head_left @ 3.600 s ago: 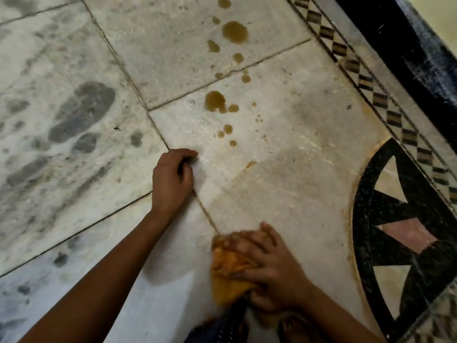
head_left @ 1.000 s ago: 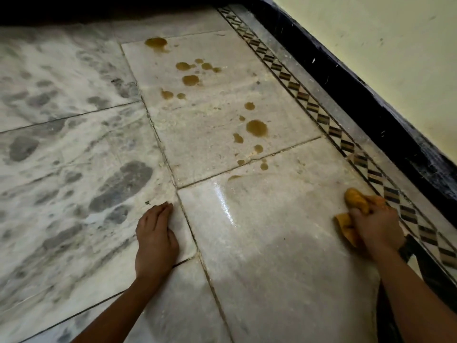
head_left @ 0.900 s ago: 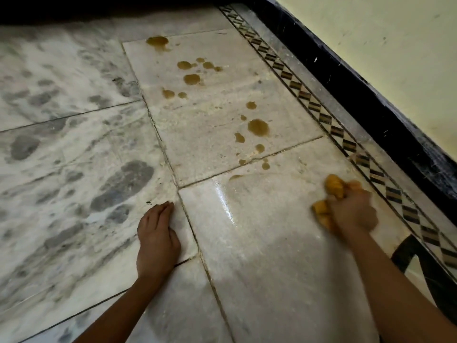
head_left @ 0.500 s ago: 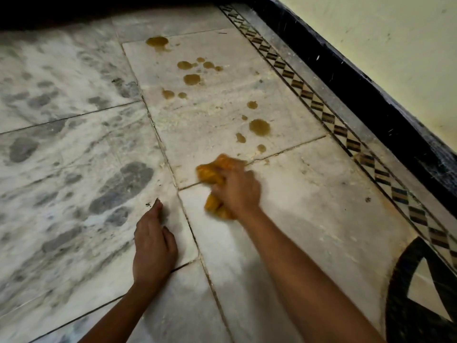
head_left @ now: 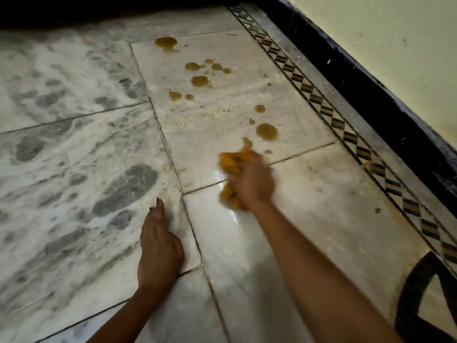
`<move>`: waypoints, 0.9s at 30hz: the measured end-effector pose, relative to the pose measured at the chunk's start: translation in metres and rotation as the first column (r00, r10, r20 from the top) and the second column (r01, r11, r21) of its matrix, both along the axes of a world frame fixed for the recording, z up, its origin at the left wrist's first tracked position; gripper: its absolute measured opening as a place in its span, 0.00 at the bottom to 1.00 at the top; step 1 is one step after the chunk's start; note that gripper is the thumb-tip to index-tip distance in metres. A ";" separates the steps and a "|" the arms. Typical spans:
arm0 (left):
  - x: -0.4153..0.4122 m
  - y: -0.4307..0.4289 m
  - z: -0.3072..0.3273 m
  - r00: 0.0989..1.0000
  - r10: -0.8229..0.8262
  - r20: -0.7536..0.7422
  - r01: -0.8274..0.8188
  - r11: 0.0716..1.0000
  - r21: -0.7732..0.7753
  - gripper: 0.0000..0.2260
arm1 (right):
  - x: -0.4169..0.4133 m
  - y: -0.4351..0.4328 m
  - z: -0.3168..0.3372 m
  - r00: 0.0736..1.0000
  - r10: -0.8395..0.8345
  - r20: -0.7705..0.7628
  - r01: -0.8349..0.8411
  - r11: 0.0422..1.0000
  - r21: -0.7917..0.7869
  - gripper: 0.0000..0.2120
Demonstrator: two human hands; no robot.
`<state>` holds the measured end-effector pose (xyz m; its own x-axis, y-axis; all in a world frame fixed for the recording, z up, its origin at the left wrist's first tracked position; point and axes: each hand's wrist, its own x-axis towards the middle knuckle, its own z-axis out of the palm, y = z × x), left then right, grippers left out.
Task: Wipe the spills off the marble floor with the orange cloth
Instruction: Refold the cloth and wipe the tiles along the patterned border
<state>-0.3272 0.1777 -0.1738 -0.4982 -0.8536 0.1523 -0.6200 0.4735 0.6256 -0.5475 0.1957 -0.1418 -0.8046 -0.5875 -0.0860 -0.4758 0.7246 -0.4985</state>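
My right hand (head_left: 253, 180) grips a bunched orange cloth (head_left: 232, 161) and presses it on the marble floor (head_left: 309, 194) across a tile joint; the hand is motion-blurred. Just beyond the cloth lie brown spills, the nearest a round puddle (head_left: 267, 131) and a small drop (head_left: 247, 142). Several more brown drops (head_left: 199, 80) and a far puddle (head_left: 166, 42) dot the same pale tile. My left hand (head_left: 158, 246) rests on the floor to the left, fingers straight and together, holding nothing.
A checkered inlay border (head_left: 329, 110) runs diagonally along the right, then a black skirting (head_left: 371, 95) and a cream wall (head_left: 400, 45). A dark inlay motif (head_left: 420, 293) sits at lower right. Grey-veined marble tiles (head_left: 74, 169) spread to the left.
My right hand swept the cloth from the right border leftwards to the tile joint, then slightly right and forward toward the spills. My left hand has stayed on the floor, almost still.
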 end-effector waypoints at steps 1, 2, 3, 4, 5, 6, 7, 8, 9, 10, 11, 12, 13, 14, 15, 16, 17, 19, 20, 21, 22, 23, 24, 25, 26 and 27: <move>0.001 0.000 0.000 1.000 0.013 -0.002 -0.013 1.000 -0.014 0.30 | 0.031 -0.018 -0.004 0.989 0.149 0.016 -0.149 0.989 0.018 0.19; 0.001 0.001 0.000 1.000 0.018 -0.003 -0.018 0.999 -0.027 0.30 | 0.063 -0.033 -0.001 0.962 0.272 0.032 -0.273 0.961 0.047 0.18; 0.002 0.001 -0.001 1.000 0.019 -0.009 -0.019 0.999 -0.040 0.31 | 0.082 -0.042 0.001 0.926 0.376 0.041 -0.378 0.923 0.073 0.19; 0.002 0.001 -0.001 1.000 0.020 -0.016 -0.021 0.999 -0.048 0.31 | 0.090 -0.045 0.005 0.891 0.452 0.048 -0.454 0.886 0.094 0.20; 0.003 0.000 -0.001 0.999 0.024 -0.021 -0.025 0.998 -0.053 0.31 | 0.086 -0.046 0.008 0.875 0.482 0.047 -0.484 0.869 0.100 0.21; 0.003 0.000 -0.002 1.000 0.020 -0.023 -0.021 0.998 -0.058 0.30 | 0.073 -0.042 0.011 0.883 0.468 0.035 -0.469 0.879 0.085 0.21; 0.004 0.000 -0.003 1.000 0.012 -0.021 -0.014 0.998 -0.067 0.30 | 0.053 -0.034 0.015 0.910 0.413 0.030 -0.414 0.908 0.061 0.21; 0.005 0.000 -0.004 1.000 0.007 -0.020 -0.008 0.997 -0.073 0.29 | 0.026 -0.023 0.014 0.946 0.322 0.038 -0.322 0.946 0.022 0.20; 0.005 -0.001 -0.004 1.000 0.006 -0.021 -0.008 0.997 -0.076 0.29 | -0.006 -0.009 0.014 0.977 0.207 0.059 -0.207 0.978 -0.008 0.20; 0.005 -0.001 -0.004 1.000 0.006 -0.021 -0.008 0.997 -0.072 0.29 | -0.040 0.015 0.010 0.996 0.073 0.052 -0.072 0.997 -0.022 0.20; 0.004 -0.002 -0.004 1.000 0.009 -0.019 -0.010 0.998 -0.067 0.30 | -0.072 0.041 0.008 0.997 -0.074 0.034 0.075 0.997 -0.023 0.20; 0.003 -0.002 -0.003 1.000 0.007 -0.009 -0.008 0.998 -0.066 0.30 | -0.099 0.069 0.005 0.977 -0.211 0.015 0.211 0.977 -0.015 0.20; 0.001 -0.003 -0.003 1.000 0.004 0.007 -0.004 0.998 -0.068 0.29 | -0.120 0.093 0.005 0.947 -0.321 0.007 0.321 0.947 -0.007 0.20; 0.000 -0.002 -0.003 1.000 -0.002 0.023 0.003 0.998 -0.067 0.29 | -0.135 0.114 0.004 0.911 -0.412 -0.003 0.412 0.911 0.025 0.20; -0.001 -0.002 -0.003 0.999 -0.009 0.039 0.012 0.998 -0.064 0.29 | -0.142 0.123 0.004 0.870 -0.493 -0.019 0.493 0.867 0.071 0.20; -0.002 -0.002 -0.003 0.998 -0.017 0.056 0.021 0.998 -0.057 0.29 | -0.146 0.124 0.002 0.835 -0.548 -0.048 0.549 0.828 0.115 0.22; -0.002 -0.002 -0.004 0.997 -0.020 0.076 0.024 0.999 -0.049 0.29 | -0.146 0.117 0.001 0.821 -0.567 -0.064 0.570 0.810 0.139 0.23; -0.001 -0.003 -0.006 0.994 -0.024 0.106 0.028 0.999 -0.031 0.29 | -0.129 0.081 0.004 0.858 -0.509 -0.065 0.513 0.850 0.118 0.23; 0.000 -0.003 -0.005 0.994 -0.029 0.110 0.032 0.999 -0.025 0.29 | -0.110 0.055 0.005 0.911 -0.409 -0.058 0.413 0.904 0.112 0.22; 0.000 -0.002 -0.004 0.993 -0.031 0.110 0.034 0.999 -0.026 0.30 | -0.084 0.026 0.007 0.961 -0.274 -0.044 0.277 0.954 0.115 0.21; 0.000 -0.001 -0.002 0.994 -0.032 0.101 0.036 0.999 -0.031 0.30 | -0.052 -0.002 0.006 0.993 -0.119 -0.020 0.121 0.987 0.106 0.21; 0.001 0.000 0.000 0.997 -0.028 0.076 0.031 0.999 -0.042 0.31 | -0.012 -0.029 0.006 0.999 0.052 0.006 -0.053 0.995 0.087 0.21; 0.001 0.001 0.002 1.000 -0.013 0.023 0.014 0.999 -0.048 0.32 | 0.026 -0.051 0.004 0.974 0.225 0.020 -0.226 0.971 0.078 0.21; 0.001 0.001 0.004 0.999 0.015 -0.051 -0.017 0.999 -0.037 0.33 | 0.065 -0.068 0.005 0.924 0.382 0.028 -0.383 0.920 0.084 0.21; 0.002 0.001 0.007 0.991 0.052 -0.120 -0.054 0.999 -0.011 0.35 | 0.096 -0.078 0.007 0.862 0.505 0.037 -0.506 0.857 0.095 0.21; 0.002 0.000 0.007 0.980 0.099 -0.171 -0.097 0.995 0.019 0.37 | 0.117 -0.084 0.010 0.802 0.595 0.042 -0.596 0.795 0.110 0.21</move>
